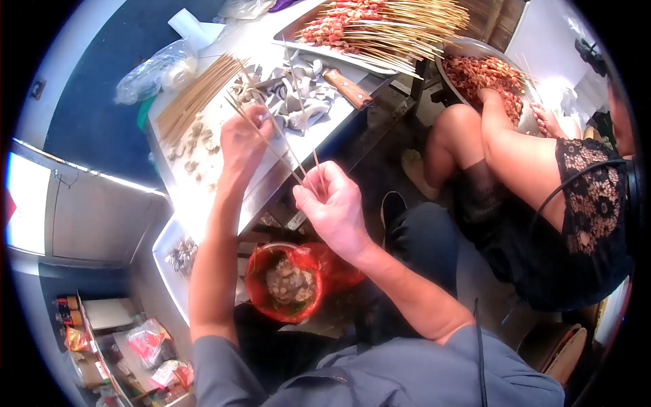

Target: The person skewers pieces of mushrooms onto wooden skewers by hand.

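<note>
My left hand [245, 141] is closed around thin bamboo skewers [278, 154] above the table's near edge. Lower and to the right, my right hand [333, 207] pinches the other ends of skewers, one of which points up past the mushrooms. Whether anything is threaded on them, I cannot make out. Behind my hands, grey mushroom pieces [313, 89] lie heaped on the white table [203, 178]. A knife with a wooden handle [347, 88] rests at their right. Left of them is a bundle of loose skewers [196, 98], with small pale pieces [196, 146] scattered in front.
A tray [339, 55] of skewered meat stands at the back. At right, another person's hand [491, 95] reaches into a metal basin [451, 81] of red meat pieces. A red-lined bucket [254, 288] stands below my arms. A white tray [166, 247] is at lower left.
</note>
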{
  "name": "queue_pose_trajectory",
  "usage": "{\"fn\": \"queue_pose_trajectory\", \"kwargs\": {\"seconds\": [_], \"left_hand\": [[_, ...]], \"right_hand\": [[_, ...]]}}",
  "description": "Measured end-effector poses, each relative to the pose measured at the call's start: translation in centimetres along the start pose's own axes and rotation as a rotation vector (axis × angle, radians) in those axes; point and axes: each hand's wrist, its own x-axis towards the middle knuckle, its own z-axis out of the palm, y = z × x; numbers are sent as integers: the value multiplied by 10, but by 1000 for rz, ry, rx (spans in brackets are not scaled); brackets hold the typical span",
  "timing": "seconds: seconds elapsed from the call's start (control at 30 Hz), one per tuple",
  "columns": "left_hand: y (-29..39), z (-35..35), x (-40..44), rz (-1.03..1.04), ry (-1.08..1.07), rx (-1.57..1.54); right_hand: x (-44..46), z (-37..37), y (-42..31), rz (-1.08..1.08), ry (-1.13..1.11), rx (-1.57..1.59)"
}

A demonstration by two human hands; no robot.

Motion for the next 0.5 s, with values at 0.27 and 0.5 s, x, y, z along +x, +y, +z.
{"fn": "queue_pose_trajectory", "kwargs": {"seconds": [0.27,0.5], "left_hand": [[-18,-52,-43,-195,69,-617],[-28,-74,-86,-270,203,-880]], "right_hand": [[-4,6,2,87,-65,12],[-15,16,8,176,-238,-82]]}}
